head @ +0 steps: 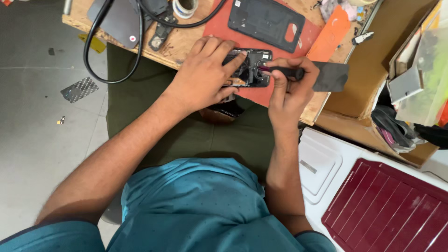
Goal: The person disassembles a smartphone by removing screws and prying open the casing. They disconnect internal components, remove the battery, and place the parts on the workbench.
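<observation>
Under the left hand lies an opened smartphone, its insides showing, resting on a red mat at the near edge of the wooden table. That hand's fingers are spread flat over the phone's left end, pressing it down rather than gripping. Just to their right, the right hand has its fingers closed round a black-handled screwdriver, its tip touching the phone's right end. Beyond both sets of fingers sits a black phone back cover, with an orange card to its right. Left of the left fingers a black cable loops off the table edge
</observation>
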